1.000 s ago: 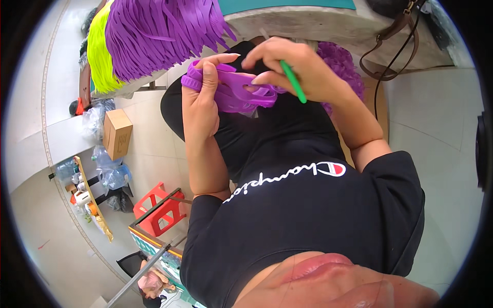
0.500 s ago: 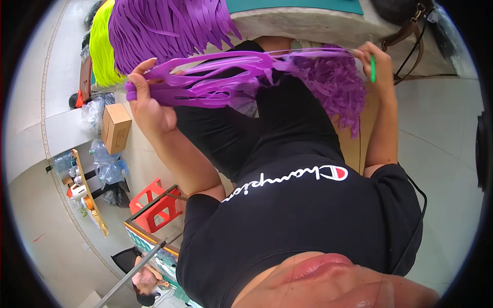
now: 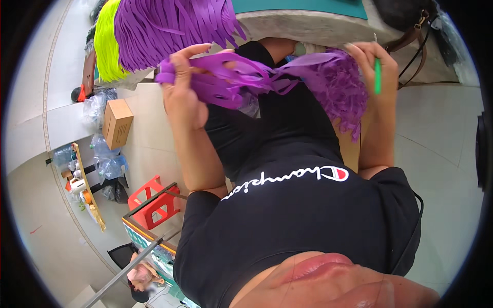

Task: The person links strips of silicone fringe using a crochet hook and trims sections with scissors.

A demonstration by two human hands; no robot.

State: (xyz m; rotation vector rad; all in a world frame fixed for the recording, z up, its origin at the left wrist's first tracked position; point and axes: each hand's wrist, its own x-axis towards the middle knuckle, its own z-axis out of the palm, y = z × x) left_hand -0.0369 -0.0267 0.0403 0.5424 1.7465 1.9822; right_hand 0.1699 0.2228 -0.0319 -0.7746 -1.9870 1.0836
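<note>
My left hand (image 3: 185, 87) is closed on one end of a bunch of flexible purple straps (image 3: 226, 82), which are joined in loops with long openings. The bunch stretches to the right over my lap, where a wide, thin purple strip (image 3: 308, 64) trails off it. On the right, my right hand (image 3: 379, 61) is bent at the fingers and somewhat blurred, with a slim green stick-like tool (image 3: 378, 77) along it. Whether its fingertips also pinch the purple strip cannot be made out. Between my hands and beyond the lap hangs a heap of shredded purple scrap (image 3: 341, 97).
Purple straps (image 3: 174, 31) and yellow-green straps (image 3: 107, 46) hang off the table (image 3: 303, 25) ahead. A brown-strapped bag (image 3: 411, 38) lies at its right. To the left are a cardboard box (image 3: 118, 123), a red stool (image 3: 154, 203) and another person (image 3: 141, 274).
My left hand has come right with the purple straps, closing the gap between my hands. The straps were pulled taut and now sag and bunch. My right hand has shifted only slightly.
</note>
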